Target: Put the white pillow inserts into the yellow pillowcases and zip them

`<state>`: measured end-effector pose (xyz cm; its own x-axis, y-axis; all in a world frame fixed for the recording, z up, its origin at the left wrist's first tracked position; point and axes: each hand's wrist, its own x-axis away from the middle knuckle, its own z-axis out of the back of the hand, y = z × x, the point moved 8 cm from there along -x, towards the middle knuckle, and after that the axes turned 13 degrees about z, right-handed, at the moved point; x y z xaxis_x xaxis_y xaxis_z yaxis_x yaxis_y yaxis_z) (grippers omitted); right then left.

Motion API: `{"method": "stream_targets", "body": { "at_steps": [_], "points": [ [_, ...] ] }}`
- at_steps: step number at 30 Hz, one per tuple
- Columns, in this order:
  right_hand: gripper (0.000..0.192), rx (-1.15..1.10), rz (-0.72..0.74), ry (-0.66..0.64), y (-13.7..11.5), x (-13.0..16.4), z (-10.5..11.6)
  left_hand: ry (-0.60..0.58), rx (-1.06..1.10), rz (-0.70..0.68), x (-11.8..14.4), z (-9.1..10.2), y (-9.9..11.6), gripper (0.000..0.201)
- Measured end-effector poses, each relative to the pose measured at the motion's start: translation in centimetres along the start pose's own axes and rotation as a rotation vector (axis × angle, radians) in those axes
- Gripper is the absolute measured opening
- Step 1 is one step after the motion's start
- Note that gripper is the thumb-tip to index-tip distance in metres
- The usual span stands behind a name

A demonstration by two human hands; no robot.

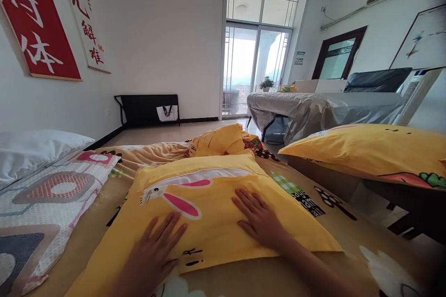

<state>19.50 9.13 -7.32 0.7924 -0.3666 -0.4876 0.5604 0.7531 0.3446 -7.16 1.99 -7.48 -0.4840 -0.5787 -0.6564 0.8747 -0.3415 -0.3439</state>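
A yellow pillow point(216, 232) with a printed white rabbit and pink ears lies flat in front of me on a patterned brown bed cover point(334, 260). Along its far edge the pillowcase gapes, and white fabric point(209, 175) shows inside. My left hand point(156, 246) rests on the pillow's left part, just below the rabbit's ear, fingers stretched out. On the right part, my right hand point(259, 218) lies flat with its fingers apart. Neither hand grips anything. Just past the pillow sits a crumpled yellow cloth point(218, 140).
Another yellow pillow point(369, 153) lies at the right on a dark piece of furniture. A white pillow point(38, 148) and a patterned pillow point(59, 195) are at the left. Farther back stand a plastic-covered table point(324, 106) and a black bench point(139, 110) with a white bag point(167, 113).
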Motion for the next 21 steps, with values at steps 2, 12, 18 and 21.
{"method": "stream_targets", "body": {
  "at_steps": [2, 12, 18, 21],
  "points": [
    [0.068, -0.01, -0.024, -0.012, 0.3, 0.9, 0.2, -0.001, -0.016, 0.05, 1.5, 0.0, -1.1, 0.058],
    [0.063, -0.041, 0.122, -0.039, -3.4, -3.1, 1.5, -0.066, -0.101, -0.082, 2.5, 0.9, -2.0, 0.063],
    [0.06, -0.035, -0.155, 0.038, 4.5, 0.0, 1.1, -0.213, -0.044, 0.34, 11.4, -0.4, -10.9, 0.073],
    [0.057, -0.028, -0.384, 0.086, 9.3, 0.5, 1.0, -0.324, 0.039, 0.556, 15.7, -1.3, -13.4, 0.079]
  ]
}}
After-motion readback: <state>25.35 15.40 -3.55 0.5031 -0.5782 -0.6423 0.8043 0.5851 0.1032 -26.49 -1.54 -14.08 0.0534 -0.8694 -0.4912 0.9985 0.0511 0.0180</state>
